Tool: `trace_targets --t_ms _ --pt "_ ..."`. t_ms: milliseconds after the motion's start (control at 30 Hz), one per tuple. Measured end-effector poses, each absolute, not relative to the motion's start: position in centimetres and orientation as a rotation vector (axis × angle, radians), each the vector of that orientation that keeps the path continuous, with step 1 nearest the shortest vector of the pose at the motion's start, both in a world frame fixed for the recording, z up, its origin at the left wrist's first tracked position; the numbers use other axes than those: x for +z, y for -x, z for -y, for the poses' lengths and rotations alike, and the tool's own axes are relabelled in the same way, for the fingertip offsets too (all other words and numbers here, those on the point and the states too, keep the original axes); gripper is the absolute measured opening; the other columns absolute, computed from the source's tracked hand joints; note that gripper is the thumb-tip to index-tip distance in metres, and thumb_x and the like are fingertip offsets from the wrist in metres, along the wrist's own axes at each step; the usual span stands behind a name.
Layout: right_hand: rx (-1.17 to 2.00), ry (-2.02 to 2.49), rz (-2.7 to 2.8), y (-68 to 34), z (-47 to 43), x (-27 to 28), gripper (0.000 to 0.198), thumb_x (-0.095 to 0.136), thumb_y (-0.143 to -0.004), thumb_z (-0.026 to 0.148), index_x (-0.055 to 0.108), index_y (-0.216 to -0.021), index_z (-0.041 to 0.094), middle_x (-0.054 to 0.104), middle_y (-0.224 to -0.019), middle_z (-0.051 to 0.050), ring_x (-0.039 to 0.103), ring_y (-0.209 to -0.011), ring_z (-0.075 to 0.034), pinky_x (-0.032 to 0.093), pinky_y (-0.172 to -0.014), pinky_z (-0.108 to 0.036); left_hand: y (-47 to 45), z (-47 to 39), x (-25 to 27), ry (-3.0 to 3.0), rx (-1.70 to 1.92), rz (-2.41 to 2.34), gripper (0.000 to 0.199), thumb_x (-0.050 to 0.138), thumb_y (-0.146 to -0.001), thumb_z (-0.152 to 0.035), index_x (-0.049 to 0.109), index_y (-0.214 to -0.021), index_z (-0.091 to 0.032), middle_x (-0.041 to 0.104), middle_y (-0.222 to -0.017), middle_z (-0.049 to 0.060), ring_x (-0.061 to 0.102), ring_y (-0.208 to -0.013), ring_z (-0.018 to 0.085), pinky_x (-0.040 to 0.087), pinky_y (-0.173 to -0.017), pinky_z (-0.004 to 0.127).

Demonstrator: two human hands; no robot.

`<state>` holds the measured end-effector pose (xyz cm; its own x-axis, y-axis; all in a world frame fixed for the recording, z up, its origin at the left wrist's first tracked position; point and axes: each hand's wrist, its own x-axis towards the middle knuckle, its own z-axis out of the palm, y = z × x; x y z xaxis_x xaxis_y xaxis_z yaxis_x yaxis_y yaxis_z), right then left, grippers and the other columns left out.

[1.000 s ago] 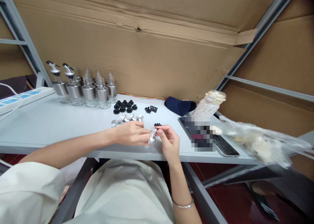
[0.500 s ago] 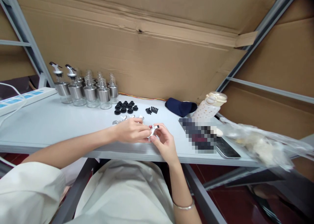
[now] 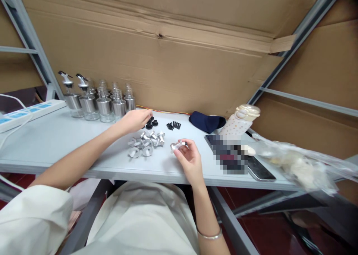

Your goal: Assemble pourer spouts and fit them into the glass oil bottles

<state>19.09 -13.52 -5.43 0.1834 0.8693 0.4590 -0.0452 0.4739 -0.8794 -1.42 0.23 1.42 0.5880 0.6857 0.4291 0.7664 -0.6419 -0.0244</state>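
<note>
Silver spout [image 3: 175,146] is pinched by the right hand [image 3: 192,161] over grey table [image 3: 36,143], cardboard [image 3: 167,72] behind.

lighting's fairly bright & diffuse on the table [image 3: 36,147], w/ a soft shadow beside the rt hand [image 3: 192,160] & small glints on the steel-banded bottles [image 3: 104,106] & silver parts [image 3: 147,151]; the floor [image 3: 251,236] at lower rt is much dimmer. wide-angle stretch shows near the edges, esp. the plastic bag [image 3: 302,169], which looks smeared, & the top-rt corner goes near-black. ctr's reasonably clear, tho fine detail's soft, & a pixelated patch [image 3: 229,156] hides stuff by the phone [image 3: 261,169].
</note>
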Motion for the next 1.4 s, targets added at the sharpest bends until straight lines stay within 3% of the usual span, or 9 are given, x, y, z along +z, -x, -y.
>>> trace_targets --t_ms 100,267,667,833,1100,1400 --pt "0.752 0.872 1.252 -19.1 13.5 -5.4 0.026 0.071 -0.072 0.029 0.056 -0.093 0.022 0.059 -0.094 -0.003 0.061 -0.08 -0.014 0.05 -0.08 -0.03 2.2 -2.4 0.8 2.669 -0.354 1.349 0.03 0.039 -0.092 -0.029 0.064 -0.103 -0.015 0.071 -0.096 0.008 0.063 -0.09 0.021 0.04 -0.073 0.028" --pt "0.741 0.886 1.269 -19.1 13.6 -5.1 0.012 0.065 -0.078 0.028 0.059 -0.084 0.02 0.059 -0.084 -0.001 0.06 -0.077 -0.014 0.049 -0.076 -0.029 1.8 -3.1 -0.4 2.625 -0.283 1.312 0.038 0.047 -0.091 -0.042 0.065 -0.109 -0.014 0.066 -0.109 0.013 0.054 -0.106 0.028 0.035 -0.08 0.033" --pt "0.534 0.941 1.277 -19.4 13.8 -5.1 0.01 0.068 -0.076 0.027 0.065 -0.083 0.021 0.06 -0.084 -0.003 0.057 -0.078 -0.016 0.047 -0.071 -0.03 1.3 -4.1 -1.8 2.586 -0.325 1.133 0.028 0.053 -0.09 -0.038 0.067 -0.093 -0.014 0.067 -0.101 0.012 0.053 -0.101 0.027 0.031 -0.08 0.037" --pt "0.583 0.971 1.143 -19.1 13.8 -4.9 0.017 0.067 -0.076 0.034 0.059 -0.081 0.019 0.062 -0.076 -0.002 0.058 -0.067 -0.014 0.048 -0.067 -0.029 1.3 -2.4 0.2 2.665 -0.686 0.979 0.024 0.051 -0.09 -0.036 0.062 -0.096 -0.015 0.067 -0.097 0.009 0.057 -0.093 0.022 0.037 -0.081 0.035" --pt "0.578 0.958 1.08 -19.3 13.6 -5.0 0.02 0.062 -0.081 0.034 0.063 -0.093 0.018 0.064 -0.068 0.0 0.062 -0.067 -0.015 0.049 -0.069 -0.031 -0.7 3.5 0.9 2.531 -1.161 0.06 0.014 0.053 -0.085 -0.017 0.054 -0.099 -0.017 0.067 -0.094 0.008 0.063 -0.084 0.015 0.05 -0.075 0.027" --pt "0.605 0.911 1.147 -19.3 14.0 -5.0 0.02 0.067 -0.078 0.036 0.065 -0.089 0.02 0.07 -0.07 -0.002 0.067 -0.065 -0.017 0.053 -0.067 -0.033 -2.1 6.5 0.6 2.885 -1.469 0.098 0.014 0.059 -0.081 -0.015 0.054 -0.093 -0.017 0.065 -0.085 0.005 0.063 -0.076 0.013 0.053 -0.069 0.024"
